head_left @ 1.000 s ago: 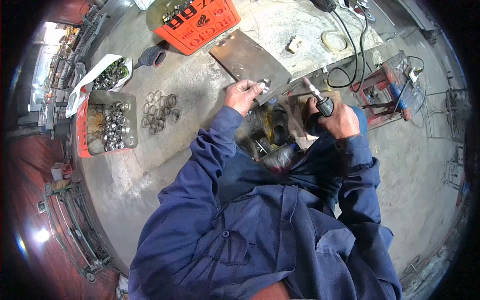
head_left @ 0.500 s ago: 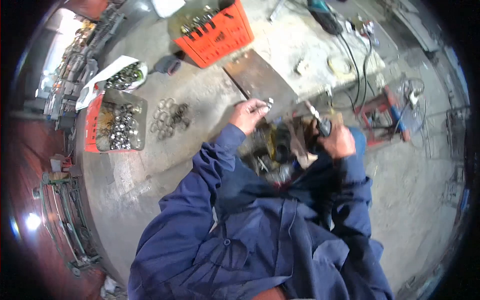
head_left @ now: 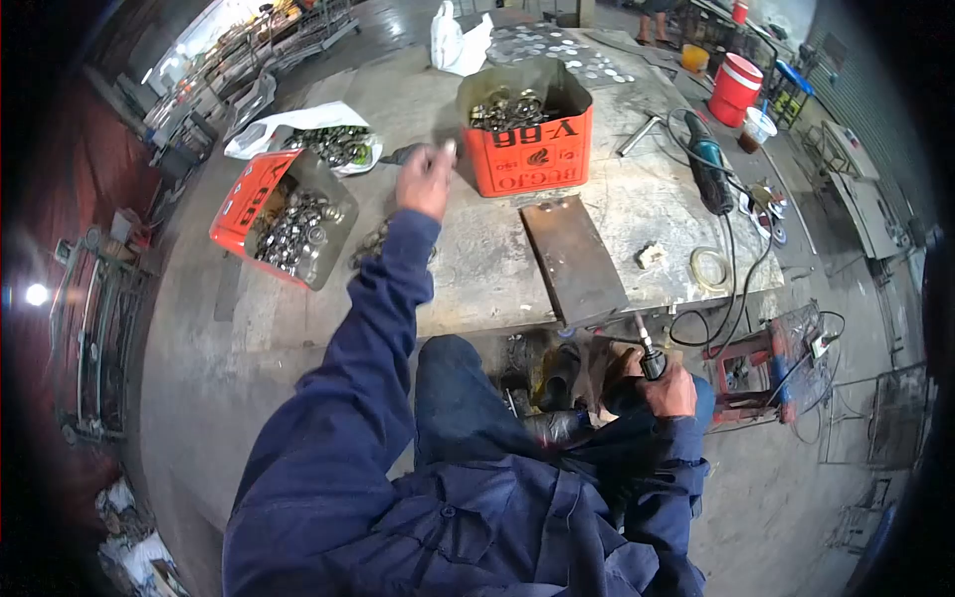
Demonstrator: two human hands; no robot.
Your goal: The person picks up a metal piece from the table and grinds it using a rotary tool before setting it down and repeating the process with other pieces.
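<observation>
My left hand (head_left: 426,183) is stretched out over the table, slightly blurred, with its fingers closed on a small shiny metal ring (head_left: 450,148). Below it, partly hidden by my sleeve, lie loose metal rings (head_left: 372,245). The standing orange tin (head_left: 532,159), holding metal parts, is just right of this hand. My right hand (head_left: 672,390) grips a die grinder (head_left: 653,360) over my right thigh, its pale tip pointing up toward the table edge. A flat metal plate (head_left: 575,261) lies on the table beyond the grinder.
A tipped orange tin (head_left: 261,214) and a white bag (head_left: 298,127), both with metal parts, lie at left. Toward the right are a teal angle grinder (head_left: 708,164) with its cable, a tape roll (head_left: 709,268) and a red cooler (head_left: 736,90). A red stand (head_left: 751,373) is beside my right leg.
My left hand has moved from near the plate's front edge, left and forward over the loose rings. My right hand still holds the die grinder. The view has tilted up, showing more of the table.
</observation>
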